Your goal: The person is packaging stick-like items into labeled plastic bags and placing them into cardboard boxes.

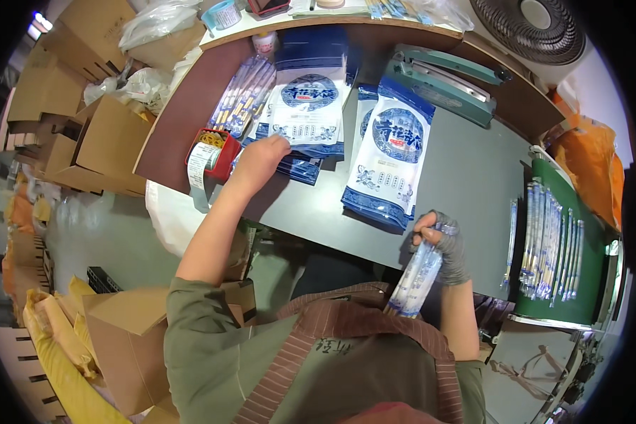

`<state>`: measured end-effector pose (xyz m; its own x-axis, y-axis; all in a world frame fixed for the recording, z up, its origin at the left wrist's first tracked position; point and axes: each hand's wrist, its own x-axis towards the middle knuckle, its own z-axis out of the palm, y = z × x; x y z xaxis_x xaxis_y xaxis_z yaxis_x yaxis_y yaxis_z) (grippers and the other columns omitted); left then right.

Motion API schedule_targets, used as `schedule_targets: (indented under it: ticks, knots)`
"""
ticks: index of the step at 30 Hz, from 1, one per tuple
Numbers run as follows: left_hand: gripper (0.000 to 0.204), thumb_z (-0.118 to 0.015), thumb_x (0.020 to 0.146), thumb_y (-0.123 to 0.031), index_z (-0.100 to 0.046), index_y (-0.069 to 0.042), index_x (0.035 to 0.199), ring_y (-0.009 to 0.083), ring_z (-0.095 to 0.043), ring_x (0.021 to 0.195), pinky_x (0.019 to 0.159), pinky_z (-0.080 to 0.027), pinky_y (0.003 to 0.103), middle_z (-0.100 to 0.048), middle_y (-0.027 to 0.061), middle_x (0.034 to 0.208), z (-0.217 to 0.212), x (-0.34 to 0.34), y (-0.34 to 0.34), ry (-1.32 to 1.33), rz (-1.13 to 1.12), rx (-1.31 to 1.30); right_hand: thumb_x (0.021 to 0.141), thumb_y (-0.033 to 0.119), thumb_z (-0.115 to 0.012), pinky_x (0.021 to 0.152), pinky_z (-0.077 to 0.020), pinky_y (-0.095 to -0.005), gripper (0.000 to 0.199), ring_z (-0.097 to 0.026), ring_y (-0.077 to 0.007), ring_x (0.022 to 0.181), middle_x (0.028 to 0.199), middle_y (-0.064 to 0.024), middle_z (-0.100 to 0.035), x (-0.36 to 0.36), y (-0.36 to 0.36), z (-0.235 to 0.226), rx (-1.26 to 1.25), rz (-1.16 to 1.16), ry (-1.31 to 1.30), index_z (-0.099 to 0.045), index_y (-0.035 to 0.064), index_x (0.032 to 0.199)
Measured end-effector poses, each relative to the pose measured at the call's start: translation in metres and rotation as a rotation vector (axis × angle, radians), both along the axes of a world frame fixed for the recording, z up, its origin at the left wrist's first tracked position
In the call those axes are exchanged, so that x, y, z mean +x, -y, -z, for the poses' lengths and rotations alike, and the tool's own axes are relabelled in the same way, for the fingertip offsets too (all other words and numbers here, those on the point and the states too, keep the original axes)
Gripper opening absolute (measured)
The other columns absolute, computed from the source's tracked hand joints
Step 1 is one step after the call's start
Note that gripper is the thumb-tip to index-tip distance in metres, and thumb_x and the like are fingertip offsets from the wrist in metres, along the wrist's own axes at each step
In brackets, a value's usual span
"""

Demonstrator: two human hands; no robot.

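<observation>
My left hand [260, 160] reaches out over the grey table [459, 177], its fingers resting on the lower edge of a stack of blue-and-white printed pouches [305, 106]. My right hand [442, 244], in a grey fingerless glove, is closed around a bundle of long thin clear-wrapped packets [415, 277] held near my chest. A second stack of the same pouches [390, 159] lies in the middle of the table, between my two hands.
A red label dispenser [210, 154] stands left of my left hand. Loose wrapped packets [242, 95] lie behind it, and several more [544, 244] sit on a green belt at right. A teal heat sealer [442, 81] and a fan [530, 28] stand at the back. Cardboard boxes [106, 141] crowd the left.
</observation>
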<state>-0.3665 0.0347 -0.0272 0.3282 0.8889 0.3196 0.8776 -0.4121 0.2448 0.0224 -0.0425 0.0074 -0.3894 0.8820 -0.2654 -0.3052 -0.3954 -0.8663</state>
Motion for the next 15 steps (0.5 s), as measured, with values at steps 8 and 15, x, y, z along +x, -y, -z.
schedule_targets:
  ticks: [8, 15]
  knots:
    - [0.012, -0.064, 0.087, -0.009, -0.064, 0.002, 0.093, 0.0089, -0.057, 0.075, 0.068, -0.045, 0.023, -0.064, 0.0032, 0.081, -0.022, -0.012, -0.031, 0.640, 0.016, -0.416, 0.077, 0.016, -0.068, 0.054, -0.0548, -0.0334, 0.021, -0.062, -0.0190, 0.059, 0.071, -0.0090, -0.062, 0.002, 0.000, -0.003, -0.016, 0.070, -0.018, -0.061, 0.0008, 0.089]
    - [0.014, -0.069, 0.081, -0.007, -0.060, -0.003, 0.091, 0.0072, -0.053, 0.070, 0.064, -0.043, 0.023, -0.060, 0.0012, 0.077, -0.029, 0.001, -0.032, 0.482, -0.019, -0.396, 0.076, 0.019, -0.069, 0.054, -0.0526, -0.0300, 0.023, -0.060, -0.0172, 0.059, 0.072, -0.0090, -0.062, 0.016, 0.006, 0.005, 0.027, 0.114, -0.014, -0.062, 0.0009, 0.088]
